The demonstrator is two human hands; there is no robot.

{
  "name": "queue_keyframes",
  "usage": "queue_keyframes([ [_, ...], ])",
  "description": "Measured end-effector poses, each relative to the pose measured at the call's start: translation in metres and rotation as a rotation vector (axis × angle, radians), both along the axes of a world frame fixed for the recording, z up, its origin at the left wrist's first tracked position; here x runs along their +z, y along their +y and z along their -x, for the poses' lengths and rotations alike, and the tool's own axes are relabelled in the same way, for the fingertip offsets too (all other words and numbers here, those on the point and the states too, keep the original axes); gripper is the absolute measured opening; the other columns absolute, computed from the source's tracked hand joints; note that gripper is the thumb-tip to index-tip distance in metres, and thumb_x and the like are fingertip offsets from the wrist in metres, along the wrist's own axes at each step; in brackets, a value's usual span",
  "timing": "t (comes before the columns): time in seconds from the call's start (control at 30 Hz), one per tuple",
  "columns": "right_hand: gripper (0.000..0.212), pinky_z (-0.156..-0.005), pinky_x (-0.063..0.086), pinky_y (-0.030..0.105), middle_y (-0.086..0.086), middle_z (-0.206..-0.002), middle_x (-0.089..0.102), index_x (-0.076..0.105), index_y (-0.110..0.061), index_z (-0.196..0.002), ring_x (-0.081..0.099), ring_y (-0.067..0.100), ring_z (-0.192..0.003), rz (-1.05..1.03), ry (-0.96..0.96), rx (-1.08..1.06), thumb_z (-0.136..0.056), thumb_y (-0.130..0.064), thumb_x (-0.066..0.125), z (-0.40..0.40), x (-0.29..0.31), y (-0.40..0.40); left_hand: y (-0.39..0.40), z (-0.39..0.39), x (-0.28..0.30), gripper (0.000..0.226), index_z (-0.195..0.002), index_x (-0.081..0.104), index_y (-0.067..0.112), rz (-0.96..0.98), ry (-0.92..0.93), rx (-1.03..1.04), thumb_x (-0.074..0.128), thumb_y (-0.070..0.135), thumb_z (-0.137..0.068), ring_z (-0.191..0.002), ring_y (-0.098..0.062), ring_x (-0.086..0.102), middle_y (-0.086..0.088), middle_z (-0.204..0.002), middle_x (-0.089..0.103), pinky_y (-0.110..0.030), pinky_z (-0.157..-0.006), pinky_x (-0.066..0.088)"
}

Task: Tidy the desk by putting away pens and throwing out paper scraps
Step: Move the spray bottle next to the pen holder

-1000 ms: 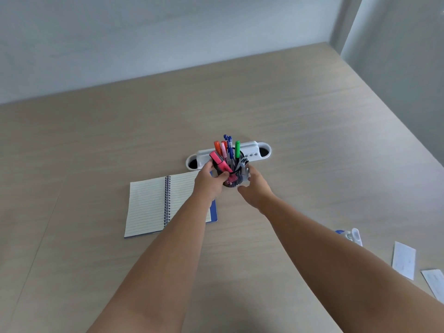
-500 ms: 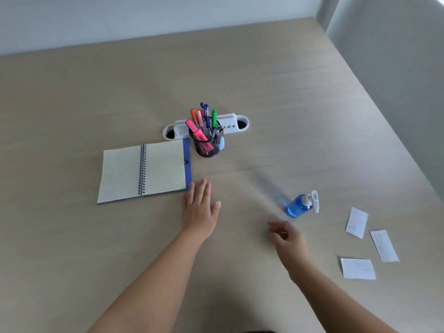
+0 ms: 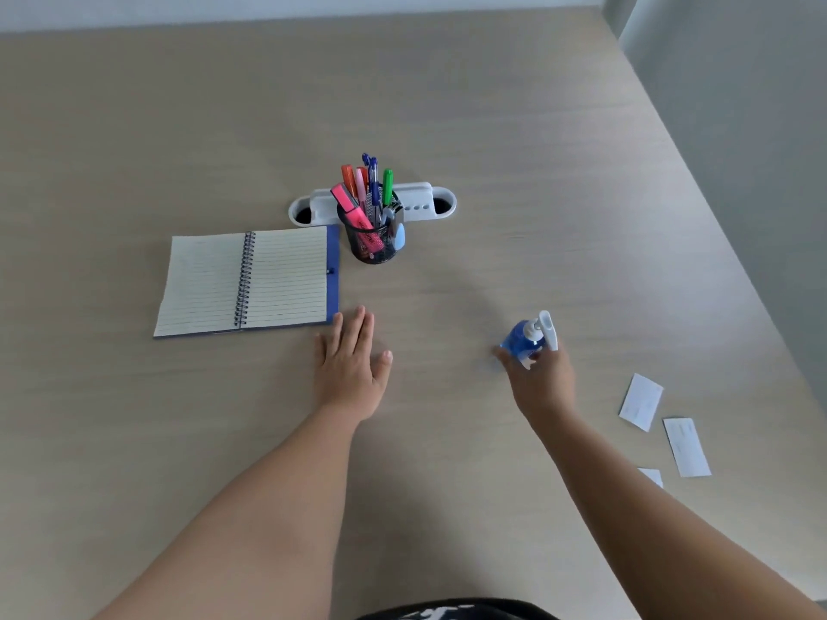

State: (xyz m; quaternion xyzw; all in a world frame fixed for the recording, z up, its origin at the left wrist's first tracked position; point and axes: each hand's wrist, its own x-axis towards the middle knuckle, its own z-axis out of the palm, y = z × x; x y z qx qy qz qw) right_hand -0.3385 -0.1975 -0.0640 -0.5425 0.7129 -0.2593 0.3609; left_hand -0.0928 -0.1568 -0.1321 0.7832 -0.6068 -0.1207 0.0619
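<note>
A black mesh pen cup point(image 3: 373, 243) stands mid-desk, filled with several coloured pens and highlighters point(image 3: 364, 190). Three white paper scraps lie at the right: one point(image 3: 641, 401), a second point(image 3: 686, 447), and a third point(image 3: 651, 476) partly hidden by my right forearm. My left hand point(image 3: 351, 366) lies flat on the desk, fingers apart, holding nothing, just below the notebook's corner. My right hand point(image 3: 541, 380) curls around the base of a blue pump bottle point(image 3: 523, 340) with a white nozzle.
An open spiral notebook point(image 3: 246, 281) with a blue cover lies left of the cup. A white cable grommet point(image 3: 420, 201) is set in the desk behind the cup. The desk's right edge point(image 3: 716, 243) runs diagonally beside a grey wall.
Both hands left the pen cup and drew back toward me. The left hand settled flat on the desk; the right hand moved right and closed around the blue bottle.
</note>
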Motion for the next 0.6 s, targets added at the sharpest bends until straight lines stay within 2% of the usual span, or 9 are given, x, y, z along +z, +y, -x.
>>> queue_keyframes([
  [0.07,0.049,-0.073,0.037,0.026,0.003,-0.093,0.056,0.051,-0.008,-0.124,0.057,0.027,-0.092,0.008,-0.019,0.058,-0.082,-0.022,0.073,-0.018,0.01,-0.024,0.001,0.0,0.0,0.07,-0.151,0.021,0.022,0.024,0.014,-0.006,0.018,0.054,-0.089,-0.148,-0.024,0.007,0.007,-0.161,0.015,-0.051,-0.117,0.012],
  [0.2,0.05,-0.052,0.032,0.017,0.002,-0.09,0.057,0.05,-0.014,-0.128,0.053,0.019,-0.076,0.023,-0.083,0.138,-0.083,-0.02,0.07,-0.066,0.026,-0.087,0.002,0.0,0.0,0.069,-0.15,0.025,0.023,0.043,0.046,0.016,0.025,0.053,-0.087,-0.147,-0.024,0.013,0.008,-0.159,0.019,-0.051,-0.115,0.017],
  [0.27,0.049,-0.049,0.031,0.015,0.001,-0.09,0.058,0.05,-0.015,-0.128,0.052,0.016,-0.069,0.049,-0.093,0.168,-0.083,-0.02,0.068,-0.088,0.028,-0.116,0.001,0.0,0.0,0.07,-0.15,0.023,0.024,0.031,0.058,0.025,0.025,0.052,-0.087,-0.147,-0.022,0.012,0.009,-0.16,0.018,-0.05,-0.116,0.015],
  [0.37,0.054,-0.06,0.041,0.024,0.003,-0.102,0.061,0.045,-0.019,-0.133,0.055,0.021,-0.082,0.057,-0.139,0.186,-0.083,-0.018,0.067,-0.114,0.027,-0.151,0.001,-0.001,0.0,0.07,-0.151,0.019,0.026,0.008,0.049,0.024,0.025,0.053,-0.087,-0.148,-0.02,0.009,0.011,-0.16,0.014,-0.047,-0.117,0.012],
  [0.43,0.05,-0.067,0.043,0.028,0.006,-0.109,0.062,0.047,-0.018,-0.129,0.058,0.024,-0.089,0.051,-0.127,0.191,-0.082,-0.019,0.067,-0.124,0.02,-0.166,0.001,-0.002,0.0,0.069,-0.151,0.018,0.026,0.005,0.056,0.028,0.026,0.052,-0.088,-0.148,-0.019,0.008,0.012,-0.16,0.013,-0.046,-0.117,0.01],
  [0.6,0.045,-0.07,0.051,0.035,0.008,-0.111,0.063,0.047,-0.019,-0.122,0.06,0.028,-0.092,0.067,-0.069,0.214,-0.083,-0.022,0.069,-0.137,-0.004,-0.181,0.002,-0.003,0.003,0.068,-0.151,0.018,0.027,0.006,0.062,0.031,0.031,0.051,-0.089,-0.148,-0.018,0.007,0.012,-0.16,0.012,-0.043,-0.117,0.006],
])
